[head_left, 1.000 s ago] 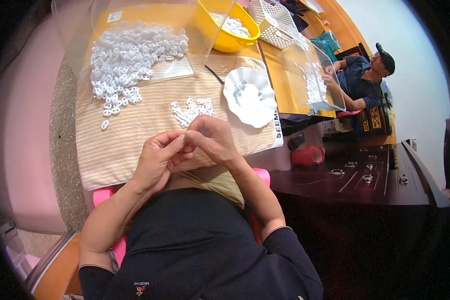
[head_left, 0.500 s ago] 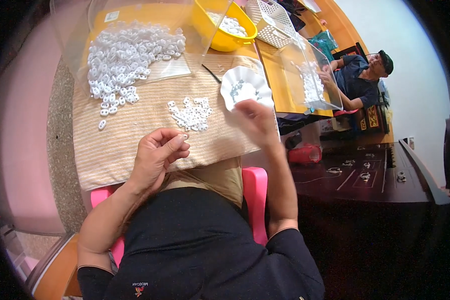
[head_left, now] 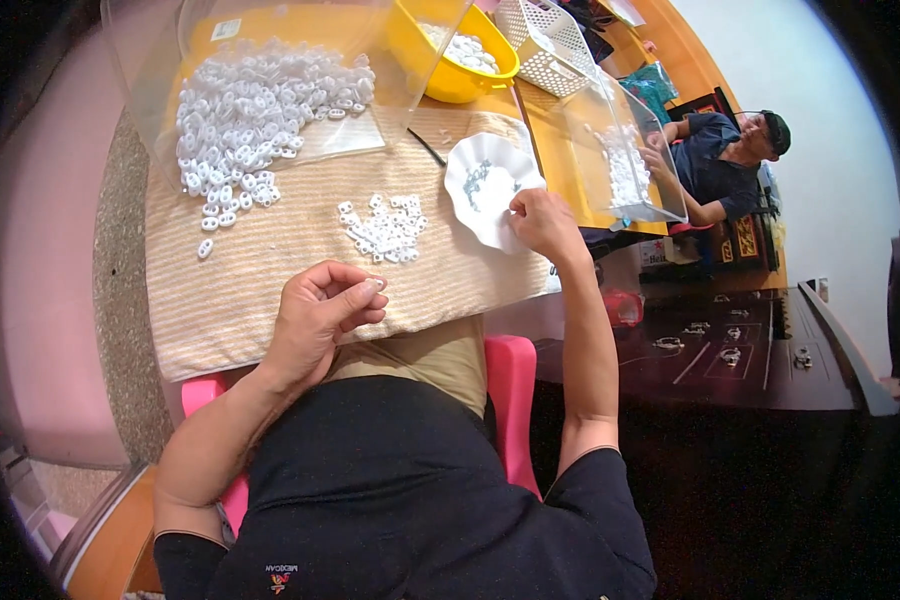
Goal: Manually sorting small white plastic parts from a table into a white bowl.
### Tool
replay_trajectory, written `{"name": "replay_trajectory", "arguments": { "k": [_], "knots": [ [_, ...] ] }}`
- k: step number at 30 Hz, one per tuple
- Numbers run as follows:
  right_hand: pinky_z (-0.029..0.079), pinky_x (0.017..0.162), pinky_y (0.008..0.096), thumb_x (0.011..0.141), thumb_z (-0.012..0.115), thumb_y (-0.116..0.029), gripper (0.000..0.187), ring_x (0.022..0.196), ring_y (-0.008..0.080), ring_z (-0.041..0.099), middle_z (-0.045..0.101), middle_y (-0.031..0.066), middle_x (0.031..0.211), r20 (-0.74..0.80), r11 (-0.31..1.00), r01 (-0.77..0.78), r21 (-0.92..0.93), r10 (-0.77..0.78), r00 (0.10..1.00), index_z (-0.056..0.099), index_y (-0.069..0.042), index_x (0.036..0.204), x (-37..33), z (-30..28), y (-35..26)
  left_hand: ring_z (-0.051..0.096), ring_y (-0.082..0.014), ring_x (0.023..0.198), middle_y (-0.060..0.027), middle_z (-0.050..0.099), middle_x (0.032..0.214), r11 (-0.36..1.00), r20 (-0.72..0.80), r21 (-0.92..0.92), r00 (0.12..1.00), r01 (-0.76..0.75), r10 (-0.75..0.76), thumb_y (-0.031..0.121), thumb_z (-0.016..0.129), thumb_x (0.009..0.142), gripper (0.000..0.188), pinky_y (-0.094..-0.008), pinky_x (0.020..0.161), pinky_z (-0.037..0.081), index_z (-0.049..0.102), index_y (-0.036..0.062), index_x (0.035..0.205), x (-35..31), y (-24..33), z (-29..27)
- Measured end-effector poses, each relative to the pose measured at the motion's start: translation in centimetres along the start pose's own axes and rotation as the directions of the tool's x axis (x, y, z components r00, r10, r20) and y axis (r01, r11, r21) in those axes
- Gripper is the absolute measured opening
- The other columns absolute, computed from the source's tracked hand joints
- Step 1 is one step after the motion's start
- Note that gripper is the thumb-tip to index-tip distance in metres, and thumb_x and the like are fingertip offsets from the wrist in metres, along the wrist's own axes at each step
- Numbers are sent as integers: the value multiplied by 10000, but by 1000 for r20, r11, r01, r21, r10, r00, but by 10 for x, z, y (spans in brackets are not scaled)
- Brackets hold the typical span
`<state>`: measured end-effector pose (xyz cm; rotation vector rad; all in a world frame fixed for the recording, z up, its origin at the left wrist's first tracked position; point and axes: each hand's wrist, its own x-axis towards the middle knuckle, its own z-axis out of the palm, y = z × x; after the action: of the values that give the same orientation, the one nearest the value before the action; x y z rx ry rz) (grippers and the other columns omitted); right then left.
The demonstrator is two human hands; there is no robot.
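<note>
Low over the cloth's near edge, my left hand (head_left: 322, 312) is closed in a pinch, with a small white plastic piece (head_left: 379, 284) partly showing at the thumb and fingertips. My right hand (head_left: 548, 224) is at the near right side of a white wavy-rimmed dish (head_left: 467, 200). Its fingers are bent together over the dish, and whatever they hold is hidden. Inside the dish lie small grey and white bits (head_left: 494, 188). Beyond my left hand, a loose cluster of small white two-holed pieces (head_left: 388, 232) is spread on the striped cloth (head_left: 260, 290).
A clear bin (head_left: 365, 135) on its side spills many white pieces (head_left: 245, 120) onto the cloth. Behind the dish are a dark thin stick (head_left: 427, 146), a yellow basin (head_left: 460, 85) and a white perforated basket (head_left: 545, 50). Another person (head_left: 715, 160) works at a second clear bin (head_left: 635, 185).
My right hand has moved right from the dish's near edge to its near right side and is no longer blurred. My left hand keeps its pinch almost in place.
</note>
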<state>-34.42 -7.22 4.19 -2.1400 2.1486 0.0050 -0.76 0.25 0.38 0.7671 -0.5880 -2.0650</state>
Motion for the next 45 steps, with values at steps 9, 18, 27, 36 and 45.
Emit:
{"name": "replay_trajectory", "arguments": {
  "k": [9, 18, 27, 36, 45],
  "knots": [
    [509, 804, 416, 724, 586, -72, 179, 862, 384, 645, 658, 239, 823, 64, 999, -34, 0, 34, 997, 718, -19, 833, 9, -8, -9, 662, -120, 788, -70, 671, 885, 1000, -8, 29, 1000, 10, -9, 60, 662, 868, 98, -248, 726, 573, 618, 25, 947, -1, 0, 0],
    [517, 749, 372, 778, 640, -134, 187, 807, 339, 665, 672, 212, 851, -99, 943, 117, 311, -90, 991, 698, -3, 900, -17, 2, -25, 664, -133, 790, -75, 670, 895, 1000, -36, -12, 999, -19, 19, 49, 652, 873, 99, -265, 726, 576, 610, 28, 960, 0, -3, -2],
    [481, 634, 231, 916, 588, -46, 78, 701, 91, 571, 598, 15, 777, -67, 556, 153, 817, -172, 983, 611, 15, 961, -49, 21, -84, 672, -157, 825, -90, 670, 903, 1000, -82, -13, 996, 26, -27, 44, 638, 882, 149, -275, 746, 581, 624, 13, 1027, 3, -5, -5],
    [485, 666, 215, 927, 594, -81, 103, 752, 66, 579, 610, 7, 831, 13, 272, 75, 959, -308, 951, 599, 2, 988, -67, 39, -135, 664, -148, 831, -95, 670, 933, 999, -31, -18, 999, 35, -36, 39, 622, 893, 195, -263, 773, 566, 604, -10, 1080, 3, -6, -5],
    [485, 687, 219, 930, 587, -80, 95, 770, 67, 572, 607, 11, 834, 0, 372, 121, 920, -311, 950, 593, -3, 986, -69, 44, -138, 640, -119, 802, -69, 665, 907, 999, -46, -22, 999, 26, -27, 71, 653, 879, 166, -235, 752, 537, 624, -4, 1025, 1, -5, -3]
  ]
}}
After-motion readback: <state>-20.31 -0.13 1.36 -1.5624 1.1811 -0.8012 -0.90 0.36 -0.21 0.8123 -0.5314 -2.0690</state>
